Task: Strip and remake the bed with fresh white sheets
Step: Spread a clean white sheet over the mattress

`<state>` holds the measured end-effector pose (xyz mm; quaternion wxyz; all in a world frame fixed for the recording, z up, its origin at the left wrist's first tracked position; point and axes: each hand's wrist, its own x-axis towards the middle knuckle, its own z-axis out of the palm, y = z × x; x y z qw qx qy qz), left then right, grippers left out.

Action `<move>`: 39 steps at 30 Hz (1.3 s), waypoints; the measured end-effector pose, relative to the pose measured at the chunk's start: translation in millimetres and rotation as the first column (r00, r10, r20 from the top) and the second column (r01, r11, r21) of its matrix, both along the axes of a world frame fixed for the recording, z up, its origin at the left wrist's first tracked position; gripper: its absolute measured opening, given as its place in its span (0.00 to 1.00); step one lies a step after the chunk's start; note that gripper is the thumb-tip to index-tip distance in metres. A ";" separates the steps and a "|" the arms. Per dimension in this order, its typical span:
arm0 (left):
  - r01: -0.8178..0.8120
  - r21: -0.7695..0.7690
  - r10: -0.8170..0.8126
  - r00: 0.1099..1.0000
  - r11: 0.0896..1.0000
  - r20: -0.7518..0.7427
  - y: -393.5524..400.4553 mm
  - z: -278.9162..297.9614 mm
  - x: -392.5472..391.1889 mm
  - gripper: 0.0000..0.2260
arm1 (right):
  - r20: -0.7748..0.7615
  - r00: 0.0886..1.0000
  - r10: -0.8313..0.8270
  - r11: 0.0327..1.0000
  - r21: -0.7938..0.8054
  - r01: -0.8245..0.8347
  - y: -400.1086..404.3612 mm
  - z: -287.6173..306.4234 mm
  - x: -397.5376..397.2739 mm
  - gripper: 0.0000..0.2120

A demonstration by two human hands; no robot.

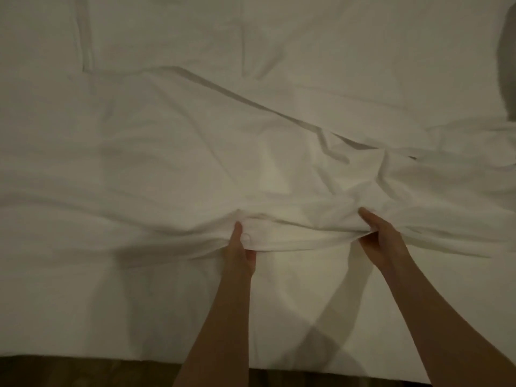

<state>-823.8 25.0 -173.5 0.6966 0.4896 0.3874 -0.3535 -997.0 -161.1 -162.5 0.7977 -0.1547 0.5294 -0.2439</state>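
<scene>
Progress check, taken from above the near side of the bed (293,325).

My left hand (240,251) grips the near edge of the white sheet (173,169), thumb on top and fingers curled under the bunched hem. My right hand (381,237) does the same a little to the right, thumb laid over the fold and fingers tucked beneath it. Between the two hands the hem is gathered into a thick roll — several layers, by the look of it.

Condition of the work: a white sheet lies across the bed, loose and heavily creased. A long diagonal fold (251,101) runs from upper left toward the right, and a flatter folded panel sits beyond it near the top of the view. Below my hands a smooth white layer covers the bed down to its near edge, where a dark strip of floor (69,370) shows. At the far right a dark patch (506,65) breaks the white; I cannot tell what it is.

Judgement: stripping appears finished, since nothing soiled or coloured is visible, and a base layer seems already on. The upper sheet is only partly spread — it needs to be drawn toward the near side, squared and smoothed, then tucked. No pillows or covers are in view, so those steps cannot be confirmed.
</scene>
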 end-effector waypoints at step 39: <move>0.637 0.358 -0.727 0.641 0.682 0.246 -331.6 27.4 213.5 0.13 | -0.520 0.827 -0.214 0.895 -0.444 -0.048 -281.4 8.7 186.8 0.18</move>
